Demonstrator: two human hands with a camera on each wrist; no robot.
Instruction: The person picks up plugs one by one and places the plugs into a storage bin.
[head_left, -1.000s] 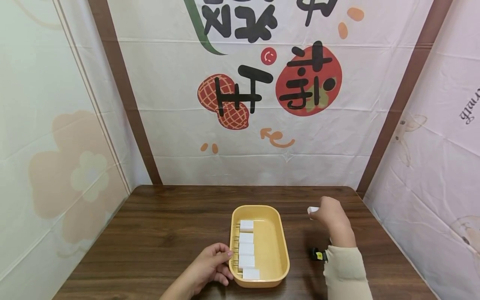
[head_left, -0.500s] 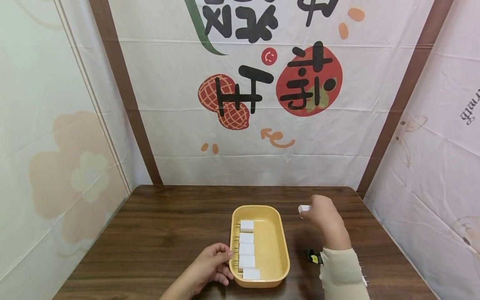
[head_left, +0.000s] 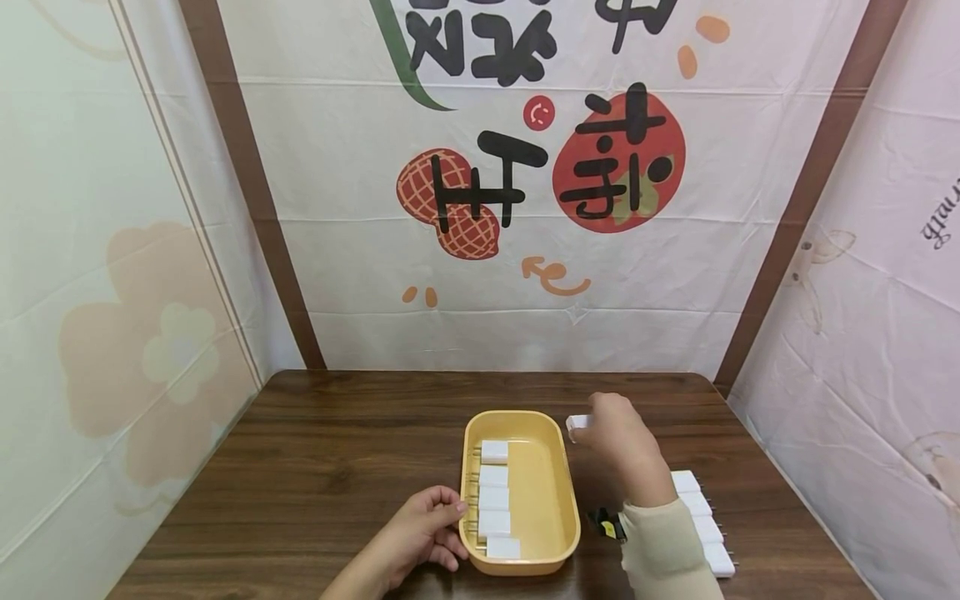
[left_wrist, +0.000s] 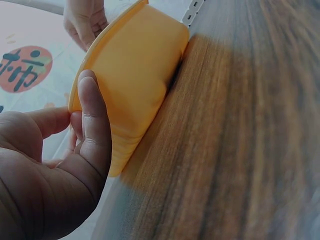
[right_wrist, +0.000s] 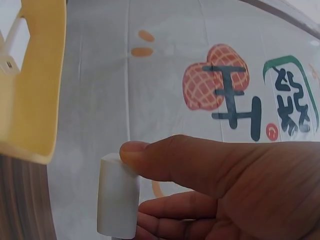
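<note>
A yellow tray (head_left: 543, 508) stands on the wooden table, with several white plug-in chargers (head_left: 493, 498) in a column along its left side, prongs facing left. My left hand (head_left: 427, 527) pinches the tray's left rim between thumb and fingers; the left wrist view shows the thumb and fingers (left_wrist: 94, 120) at the rim. Just beyond the tray's right rim, my right hand (head_left: 621, 433) holds another white charger (right_wrist: 118, 197) between thumb and fingers, above the table. The held charger's prongs are hidden.
Right of the tray, several more white chargers (head_left: 705, 529) lie in a column on the table, partly behind the right sleeve. A black strap with a yellow label (head_left: 607, 525) is at the right wrist. A printed cloth (head_left: 525, 337) hangs behind the table.
My right hand has moved left with the charger, from the right part of the table to near the tray's rim, uncovering the chargers at right. The left hand and tray stay put.
</note>
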